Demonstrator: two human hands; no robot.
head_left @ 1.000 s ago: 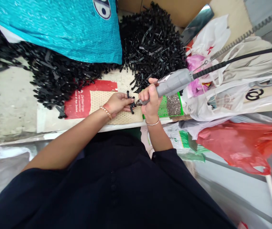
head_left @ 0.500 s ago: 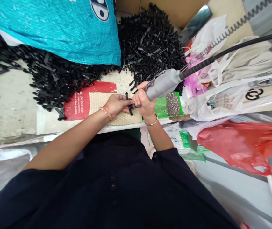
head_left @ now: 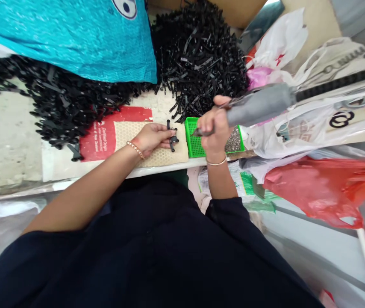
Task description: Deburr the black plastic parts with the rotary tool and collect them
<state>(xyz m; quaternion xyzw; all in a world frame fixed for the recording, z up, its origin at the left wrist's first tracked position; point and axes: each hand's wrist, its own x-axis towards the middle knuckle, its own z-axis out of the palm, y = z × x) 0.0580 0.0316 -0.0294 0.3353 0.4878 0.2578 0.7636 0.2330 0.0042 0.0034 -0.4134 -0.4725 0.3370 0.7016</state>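
Between the fingers of my left hand (head_left: 152, 139) is a small black plastic part (head_left: 172, 136) with several short arms, held just over the beige honeycomb-patterned mat (head_left: 128, 132). My right hand (head_left: 216, 128) is wrapped round a grey electric screwdriver (head_left: 256, 105), its tip pointing left over the green perforated tray (head_left: 187, 147). Small metal screws (head_left: 234, 141) are heaped at the tray's right end. The tool's tip stands apart from the black part. My right hand hides part of the tray.
Heaps of black plastic parts (head_left: 201, 64) cover the back of the table, partly under a blue bag (head_left: 73, 38). A red printed sheet (head_left: 89, 145) lies beneath the mat. Plastic bags (head_left: 313, 124) crowd the right, with a red bag (head_left: 326, 188) below. The screwdriver's cable (head_left: 336, 85) runs off right.
My right hand and the screwdriver have moved right, off the black part and over the green tray. My left hand still holds the part, with its fingers a little shifted.
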